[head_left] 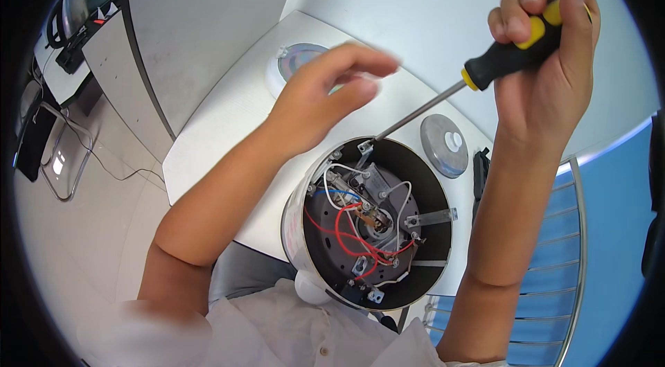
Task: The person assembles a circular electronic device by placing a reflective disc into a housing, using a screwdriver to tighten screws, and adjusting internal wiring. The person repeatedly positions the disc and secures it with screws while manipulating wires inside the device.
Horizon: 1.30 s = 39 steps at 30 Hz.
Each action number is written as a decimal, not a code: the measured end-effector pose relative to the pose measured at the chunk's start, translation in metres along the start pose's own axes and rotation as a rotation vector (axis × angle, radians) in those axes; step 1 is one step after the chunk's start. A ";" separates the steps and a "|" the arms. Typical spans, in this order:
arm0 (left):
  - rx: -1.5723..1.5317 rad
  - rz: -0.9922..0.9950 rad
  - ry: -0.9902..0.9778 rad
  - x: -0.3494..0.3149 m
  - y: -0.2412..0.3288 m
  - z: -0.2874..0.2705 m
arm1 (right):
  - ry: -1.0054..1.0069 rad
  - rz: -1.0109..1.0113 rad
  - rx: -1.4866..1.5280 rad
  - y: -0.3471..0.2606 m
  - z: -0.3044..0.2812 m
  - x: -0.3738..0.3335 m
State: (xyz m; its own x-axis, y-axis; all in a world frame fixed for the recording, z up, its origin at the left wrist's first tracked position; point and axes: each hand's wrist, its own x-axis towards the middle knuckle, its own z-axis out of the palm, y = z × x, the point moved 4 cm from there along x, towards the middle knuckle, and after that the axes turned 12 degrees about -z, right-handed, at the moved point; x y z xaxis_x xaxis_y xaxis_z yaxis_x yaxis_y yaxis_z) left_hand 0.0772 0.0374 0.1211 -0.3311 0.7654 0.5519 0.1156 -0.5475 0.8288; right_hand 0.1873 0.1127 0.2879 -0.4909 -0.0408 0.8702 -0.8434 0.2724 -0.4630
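A grey partition (215,14) rises along the far left side of the white desk (228,118), which carries everything being worked on. On the desk's near part, close to the person's body, sits a round appliance housing (434,190), white outside and dark within, its open end facing up and a white handle (312,289) jutting toward the person. A black-and-yellow screwdriver (485,70) slants down from the upper right, its tip at a small metal tab (365,149) by the housing's far rim; whether the tip sits in a screw is too small to see. The right hand (554,76) has its grip closed around the screwdriver's handle. The left hand (318,97), slightly blurred, is raised near the far-left rim; its grip is loosely curled, thumb apart from the fingers, with nothing visible in it. Behind it, partly covered, lies a white-rimmed disc (298,59); right of the housing lies a grey disc (438,149) with a white knob (453,142). Inside the housing, red wires (377,251), white wires (409,190) and a thin blue wire (339,192) loop over the dark base.
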 end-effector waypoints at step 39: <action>-0.260 -0.105 -0.269 0.035 0.049 0.054 | -0.538 0.285 -1.418 -0.059 0.052 0.036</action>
State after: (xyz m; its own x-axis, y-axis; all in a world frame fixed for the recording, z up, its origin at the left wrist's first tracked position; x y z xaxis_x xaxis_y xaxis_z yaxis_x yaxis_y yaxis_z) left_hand 0.1219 0.0557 0.1867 -0.0670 0.8644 0.4984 -0.1586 -0.5024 0.8500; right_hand 0.2083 0.0451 0.3383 -0.8750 -0.0754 0.4781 0.0292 0.9778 0.2075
